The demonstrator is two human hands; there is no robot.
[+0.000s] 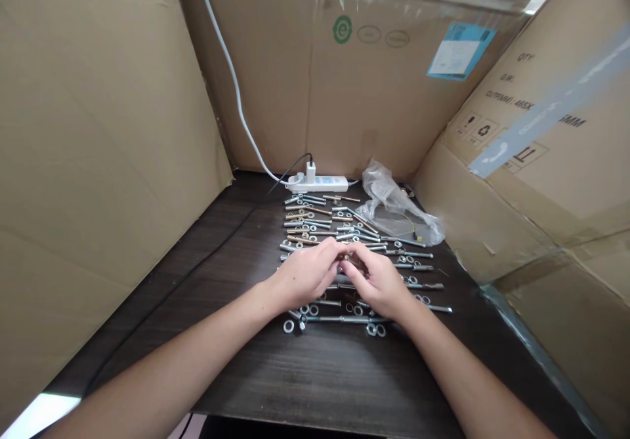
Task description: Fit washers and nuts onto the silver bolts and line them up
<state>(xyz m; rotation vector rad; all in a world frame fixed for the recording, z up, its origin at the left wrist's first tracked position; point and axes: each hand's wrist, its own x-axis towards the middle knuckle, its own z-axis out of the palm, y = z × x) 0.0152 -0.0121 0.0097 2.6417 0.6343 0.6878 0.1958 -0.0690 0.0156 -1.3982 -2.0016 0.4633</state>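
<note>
My left hand and my right hand meet above rows of metal hardware, with the fingertips of both closed in a pinch. Between them shows a small brass-coloured fastener, mostly hidden by the fingers, so its exact kind is unclear. Under and around the hands lie several expansion bolts, silver and brass-coloured, such as a long silver bolt in the nearest row. Loose washers and nuts lie among them, including a hex nut at the front. My hands cover the middle of the rows.
Cardboard walls enclose the dark wooden table on the left, back and right. Behind the bolts are a white power strip and a crumpled clear plastic bag. A black cable crosses the table's left side.
</note>
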